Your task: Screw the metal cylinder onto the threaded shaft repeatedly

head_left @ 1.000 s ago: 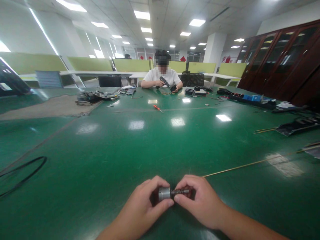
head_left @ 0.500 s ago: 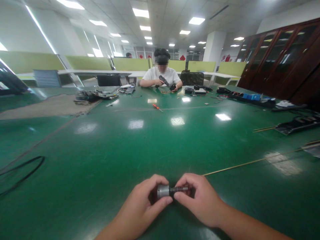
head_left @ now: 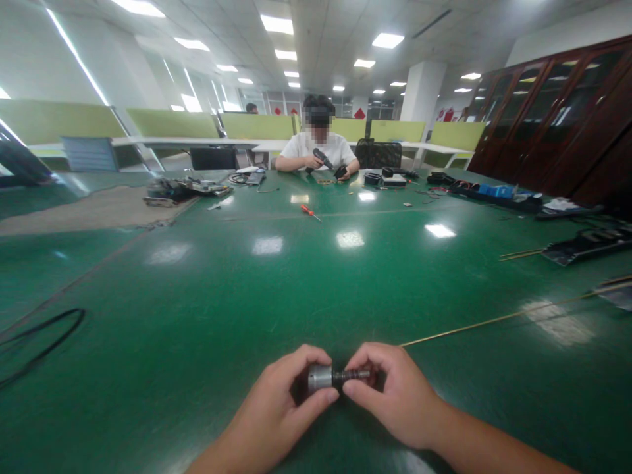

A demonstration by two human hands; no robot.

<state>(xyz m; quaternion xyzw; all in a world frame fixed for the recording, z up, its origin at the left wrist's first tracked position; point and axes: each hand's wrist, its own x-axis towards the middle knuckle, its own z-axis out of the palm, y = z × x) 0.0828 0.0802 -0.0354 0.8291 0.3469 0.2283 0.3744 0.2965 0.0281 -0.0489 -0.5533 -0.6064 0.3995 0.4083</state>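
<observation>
Low in the head view, a grey metal cylinder (head_left: pixel 320 377) with a thin, dark ridged shaft (head_left: pixel 351 375) lies level between my hands. My left hand (head_left: pixel 284 398) is closed around the cylinder, thumb below and fingers above. My right hand (head_left: pixel 397 392) pinches the shaft near its middle, with the shaft's tip pointing toward the palm. What exact part this is, I cannot make out. Just beyond my right hand, a thin brass-coloured rod (head_left: pixel 474 327) lies on the green table (head_left: pixel 237 296).
A black cable (head_left: pixel 54 336) loops at the left. Farther off lies an orange screwdriver (head_left: pixel 310 212). Across the table sits a person (head_left: pixel 316 148) holding a dark power tool (head_left: pixel 323 158). Electronic parts (head_left: pixel 185 189) are piled at the far left, and a blue box (head_left: pixel 496 191) stands at the right.
My view has shifted very slightly. Both hands keep the same hold on the metal cylinder and its shaft.
</observation>
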